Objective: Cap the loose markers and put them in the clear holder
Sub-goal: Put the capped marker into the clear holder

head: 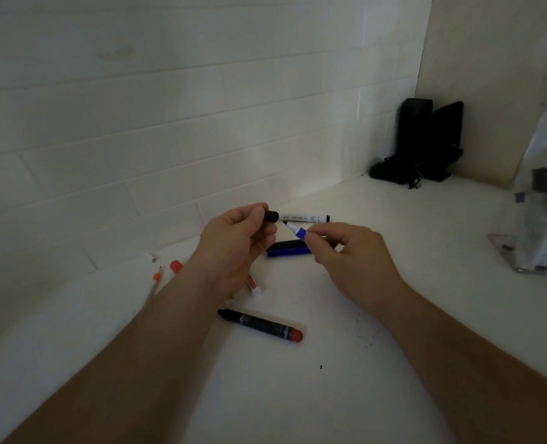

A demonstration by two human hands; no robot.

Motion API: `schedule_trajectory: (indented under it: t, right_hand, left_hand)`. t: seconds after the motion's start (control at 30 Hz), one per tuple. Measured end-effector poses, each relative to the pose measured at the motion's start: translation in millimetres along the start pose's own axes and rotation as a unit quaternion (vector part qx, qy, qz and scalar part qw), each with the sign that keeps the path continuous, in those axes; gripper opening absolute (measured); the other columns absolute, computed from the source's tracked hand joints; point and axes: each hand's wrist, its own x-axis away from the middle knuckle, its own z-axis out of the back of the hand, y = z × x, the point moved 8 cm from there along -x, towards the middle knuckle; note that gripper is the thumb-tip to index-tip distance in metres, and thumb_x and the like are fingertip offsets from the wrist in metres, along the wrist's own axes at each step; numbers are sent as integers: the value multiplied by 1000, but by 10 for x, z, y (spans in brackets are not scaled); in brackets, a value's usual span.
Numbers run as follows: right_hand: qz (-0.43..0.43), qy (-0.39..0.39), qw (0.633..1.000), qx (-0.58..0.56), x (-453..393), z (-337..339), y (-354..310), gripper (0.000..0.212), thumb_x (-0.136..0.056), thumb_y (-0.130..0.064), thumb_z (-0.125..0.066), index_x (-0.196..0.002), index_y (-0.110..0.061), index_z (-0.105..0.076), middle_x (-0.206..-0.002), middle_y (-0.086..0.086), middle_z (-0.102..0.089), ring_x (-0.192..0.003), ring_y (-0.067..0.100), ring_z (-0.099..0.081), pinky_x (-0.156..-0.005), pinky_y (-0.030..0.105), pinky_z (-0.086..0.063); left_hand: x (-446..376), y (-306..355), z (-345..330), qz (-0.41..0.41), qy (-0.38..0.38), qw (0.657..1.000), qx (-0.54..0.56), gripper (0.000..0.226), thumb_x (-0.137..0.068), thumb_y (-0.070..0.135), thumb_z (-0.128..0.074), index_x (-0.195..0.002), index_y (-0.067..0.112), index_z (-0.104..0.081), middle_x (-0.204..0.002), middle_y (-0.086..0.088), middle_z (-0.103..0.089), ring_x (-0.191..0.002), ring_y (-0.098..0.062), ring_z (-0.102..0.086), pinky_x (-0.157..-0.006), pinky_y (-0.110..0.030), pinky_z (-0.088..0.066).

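Note:
My left hand [238, 241] pinches a black cap [271, 216], its open end facing right. My right hand [352, 251] holds an uncapped blue marker [296, 230] by its blue collar, tip pointing left at the cap, a small gap between them. On the white counter lie a white marker [307, 217] by the wall, dark blue and black pieces [289, 248] under my hands, a black marker with a red end [261, 325] nearer me, and orange-red markers and caps [176, 266] at the left. The clear holder [544, 216] stands at the right edge with several markers in it.
A tiled wall runs along the back of the counter [394, 315]. Black objects with a cord [422, 145] stand in the far corner. A white and red marker [255, 285] lies partly hidden under my left wrist.

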Motion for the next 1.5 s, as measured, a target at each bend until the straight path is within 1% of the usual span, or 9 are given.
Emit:
schedule_trajectory:
  t: [0.67, 0.77, 0.9, 1.03, 1.2, 1.27, 1.37, 1.43, 1.5]
  right_hand:
    - [-49, 9, 999, -14, 4, 37, 84, 15, -99, -39, -61, -94, -40, -75, -75, -6, -71, -51, 5, -51, -49, 20, -43]
    - [-71, 30, 997, 22, -15, 67, 140, 19, -102, -42, -55, -102, -36, -72, -80, -5, -72, -69, 13, -64, -63, 30, -53]
    - [-88, 76, 993, 38, -37, 122, 232, 23, -103, -43, -51, -104, -31, -71, -85, -8, -70, -74, 8, -63, -62, 24, -46]
    - [-63, 78, 993, 68, -44, 90, 229, 21, -102, -44, -51, -98, -34, -69, -83, -8, -68, -71, 7, -61, -59, 20, -40]
    - [-49, 78, 992, 91, -63, 107, 227, 26, -102, -41, -52, -103, -26, -74, -91, -5, -71, -76, 11, -62, -63, 22, -39]
    - [-44, 65, 990, 115, -64, 80, 206, 25, -101, -40, -53, -104, -25, -74, -96, -4, -72, -86, 15, -64, -72, 25, -41]
    - [-55, 73, 991, 98, -50, 97, 225, 26, -99, -42, -53, -95, -25, -72, -85, -6, -70, -81, 16, -67, -72, 29, -51]
    - [-64, 84, 993, 43, -37, 108, 258, 26, -98, -41, -54, -94, -24, -73, -82, -3, -72, -76, 19, -69, -71, 39, -60]
    - [-68, 92, 993, 10, -46, 133, 271, 24, -99, -38, -55, -98, -22, -73, -85, 0, -73, -79, 22, -71, -72, 45, -61]
  left_hand:
    - [160, 257, -57, -144, 54, 973, -173, 27, -97, 0, -43, -89, 15, -64, -88, -5, -69, -83, -19, -73, -68, -21, -56]
    - [284, 401, -139, -211, 27, 919, -331, 29, -89, 5, -50, -81, 29, -64, -97, -2, -65, -82, -12, -64, -68, -16, -49]
    - [675, 31, -643, -150, -331, 766, -530, 3, -84, 44, -71, -87, 44, -71, -107, 20, -58, -105, -2, -54, -89, -23, -44]
    - [652, -80, -647, -299, -255, 622, -677, 19, -86, 46, -66, -105, 45, -66, -109, 13, -50, -103, -12, -44, -88, -32, -42]
    - [849, 433, -788, -407, -146, 668, -605, 14, -87, 33, -62, -96, 35, -72, -90, 6, -58, -86, -14, -53, -80, -43, -47]
    - [1313, 614, -903, -372, -247, 712, -543, 10, -88, 35, -62, -82, 31, -70, -79, 8, -60, -77, -9, -57, -74, -37, -48]
    - [2251, 365, -1048, -354, -457, 676, -458, 11, -89, 27, -67, -86, 19, -75, -83, 4, -68, -82, -7, -62, -76, -20, -46]
    - [2469, -357, -919, -292, -450, 682, -497, 16, -90, 28, -67, -95, 16, -76, -92, -4, -71, -84, -6, -63, -75, -16, -46]
    - [2668, -1310, -494, -304, -432, 601, -600, 35, -101, 34, -54, -125, 10, -64, -125, -14, -64, -114, -11, -60, -97, -18, -42]
